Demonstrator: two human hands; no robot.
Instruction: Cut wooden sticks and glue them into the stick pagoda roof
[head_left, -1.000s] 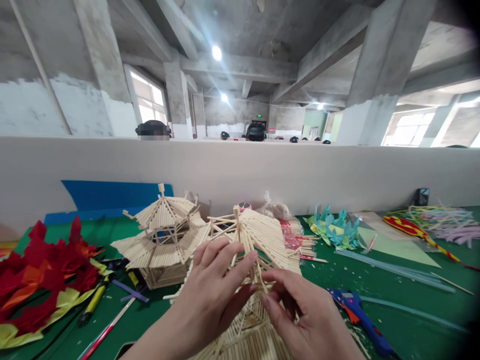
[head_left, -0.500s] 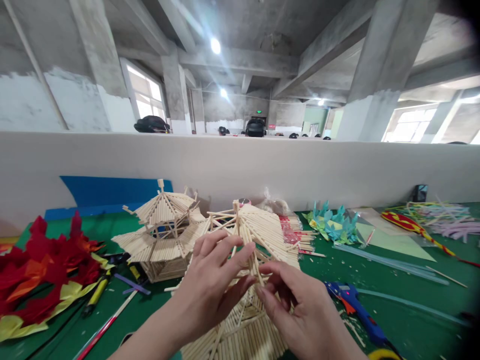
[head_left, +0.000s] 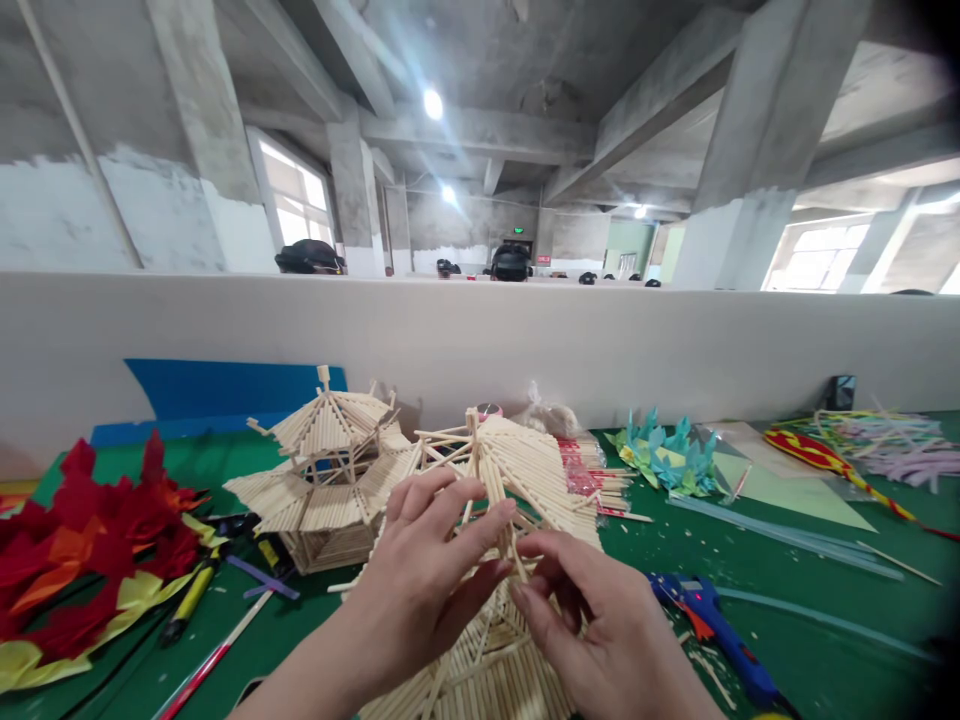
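A pavilion model [head_left: 525, 450] built of thin wooden sticks stands in front of me, its roof partly covered with rows of sticks. My left hand [head_left: 442, 545] curls over the roof's near side, index finger and thumb gripping the frame by a ridge. Between the thumb and forefinger of my right hand [head_left: 592, 610] is the lower end of a wooden stick [head_left: 519, 562], which lies along that ridge. The hands hide part of the roof. Below them spreads a lower tier [head_left: 480, 690] of closely laid sticks.
Left of the model stands a finished-looking stick pavilion [head_left: 330, 470]. Red paper leaves [head_left: 97, 550] lie at far left. On the right are a blue glue gun [head_left: 712, 620], clear glue sticks [head_left: 787, 535], a turquoise paper flower [head_left: 667, 455] and stick bundles [head_left: 592, 475]. A white partition [head_left: 450, 335] runs behind.
The view has tilted slightly, so everything sits a little lower. Both hands keep nearly the same grip at the roof ridge, with only slight finger shifts.
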